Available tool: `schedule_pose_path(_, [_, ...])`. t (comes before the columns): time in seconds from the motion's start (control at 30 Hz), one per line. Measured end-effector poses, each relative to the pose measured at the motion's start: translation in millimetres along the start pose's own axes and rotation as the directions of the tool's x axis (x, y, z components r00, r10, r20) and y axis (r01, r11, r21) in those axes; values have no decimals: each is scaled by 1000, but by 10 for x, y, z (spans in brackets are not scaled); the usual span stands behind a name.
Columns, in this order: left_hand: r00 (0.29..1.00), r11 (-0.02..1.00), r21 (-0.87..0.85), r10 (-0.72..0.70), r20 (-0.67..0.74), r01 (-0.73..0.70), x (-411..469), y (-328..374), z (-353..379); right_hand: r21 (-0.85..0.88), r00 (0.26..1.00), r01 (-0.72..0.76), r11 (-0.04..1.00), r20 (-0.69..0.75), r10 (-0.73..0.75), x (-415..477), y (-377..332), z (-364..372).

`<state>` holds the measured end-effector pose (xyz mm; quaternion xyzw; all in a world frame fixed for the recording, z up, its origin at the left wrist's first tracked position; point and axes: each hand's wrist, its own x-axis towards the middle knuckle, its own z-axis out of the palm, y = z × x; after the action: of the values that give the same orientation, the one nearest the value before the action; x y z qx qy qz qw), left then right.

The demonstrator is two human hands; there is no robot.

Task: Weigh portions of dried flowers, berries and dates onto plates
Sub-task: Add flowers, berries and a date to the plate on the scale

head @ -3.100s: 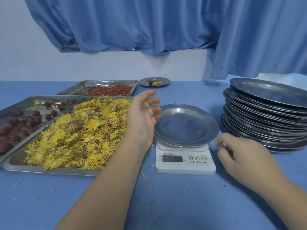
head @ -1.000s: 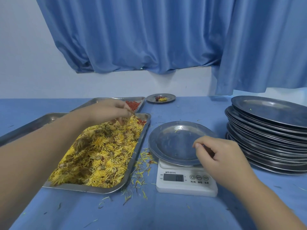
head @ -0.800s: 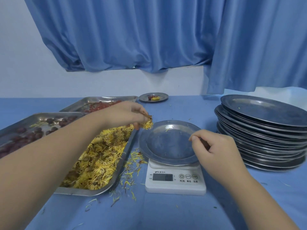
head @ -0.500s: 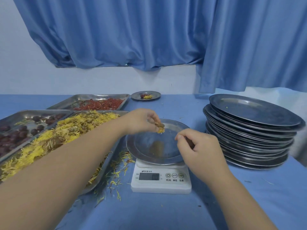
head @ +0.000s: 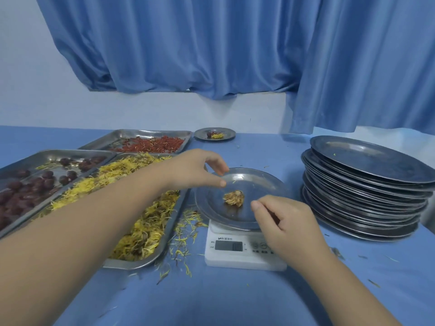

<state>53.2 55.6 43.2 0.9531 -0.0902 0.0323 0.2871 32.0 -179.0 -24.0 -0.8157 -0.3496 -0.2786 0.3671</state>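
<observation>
A round steel plate (head: 256,177) sits on the small white scale (head: 235,255). One dried yellow-brown flower head (head: 233,198) lies in its middle. My left hand (head: 200,170) hovers over the plate's far left rim with relaxed fingers and holds nothing. My right hand (head: 284,222) has curled fingers over the plate's near right rim, and I see nothing in it. Left of the scale is the tray of yellow dried flowers (head: 141,231), partly hidden by my left forearm. Behind it are the tray of red berries (head: 153,143) and the tray of dark dates (head: 35,184).
A tall stack of steel plates (head: 364,184) stands at the right. A small plate with a filled portion (head: 214,134) sits at the back by the wall. Loose petals (head: 186,231) lie on the blue table between the flower tray and the scale.
My left hand carried a flower head from the tray to the plate and let it go. The flower now lies on the plate. My right hand stayed by the plate's rim.
</observation>
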Motion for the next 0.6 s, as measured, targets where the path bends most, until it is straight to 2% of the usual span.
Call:
schedule_pose_path(0.13, [991, 996, -86, -27, -132, 16, -276, -191, -175, -63, 993, 122, 991, -2, -122, 49, -234, 85])
schedule_pose_path(0.23, [967, 994, -111, -53, -250, 26, -498, -366, -428, -66, 994, 102, 993, 32, -100, 215, -446, 292])
schedule_pose_path(0.37, [888, 986, -136, -145, -436, 94, -830, -718, -897, 60, 997, 0, 998, 80, -5, 459, -763, 739])
schedule_pose_path(0.5, [788, 952, -246, -292, -542, 183, -1144, -1223, -1300, 40, 993, 48, 998, 105, -52, 452, -954, 1077])
schedule_pose_path(0.6, [747, 911, -221, -412, -521, 348, -1346, -1668, -1437, -37, 982, 120, 992, 149, -113, 365, -961, 1158])
